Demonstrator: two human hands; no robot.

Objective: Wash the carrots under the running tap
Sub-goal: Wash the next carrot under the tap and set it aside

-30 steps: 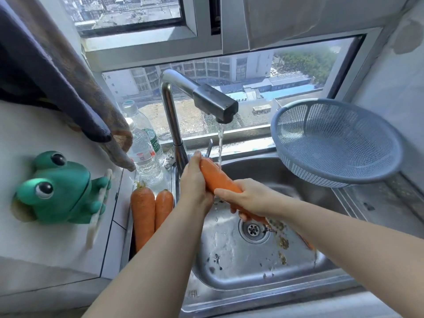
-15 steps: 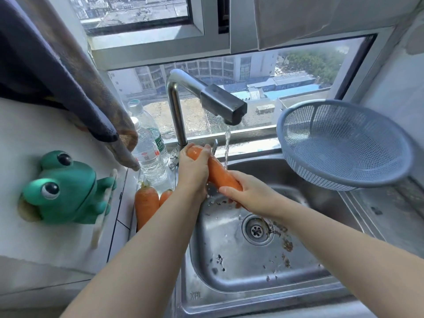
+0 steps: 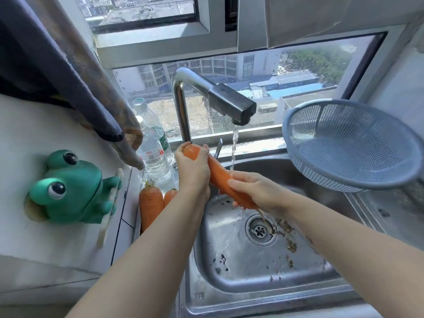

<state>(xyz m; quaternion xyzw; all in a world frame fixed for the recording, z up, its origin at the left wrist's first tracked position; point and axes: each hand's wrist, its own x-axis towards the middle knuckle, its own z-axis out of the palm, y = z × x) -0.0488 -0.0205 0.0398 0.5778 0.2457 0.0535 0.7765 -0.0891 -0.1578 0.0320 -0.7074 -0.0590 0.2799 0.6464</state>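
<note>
Evidently early on, left hand (image 3: 193,172) and right hand (image 3: 255,191) have fingers clamped round one carrot (image 3: 219,176), slanted over the sink (image 3: 229,301) under the tap (image 3: 231,104) stream, while two carrots (image 3: 150,204) beside the basin apparently await washing.

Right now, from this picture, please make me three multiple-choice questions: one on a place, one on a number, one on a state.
1. Where do the spare carrots lie?
A. on a plate
B. left of the sink, by the bottles
C. in a bag
2. How many carrots show in all?
A. three
B. one
C. six
3. The tap is:
A. dry
B. wrapped in cloth
C. running
Answers: 1 B, they lie at the sink's left edge; 2 A, two lying plus the held carrot in the left hand and right hand; 3 C, a stream falls from its spout.
</note>
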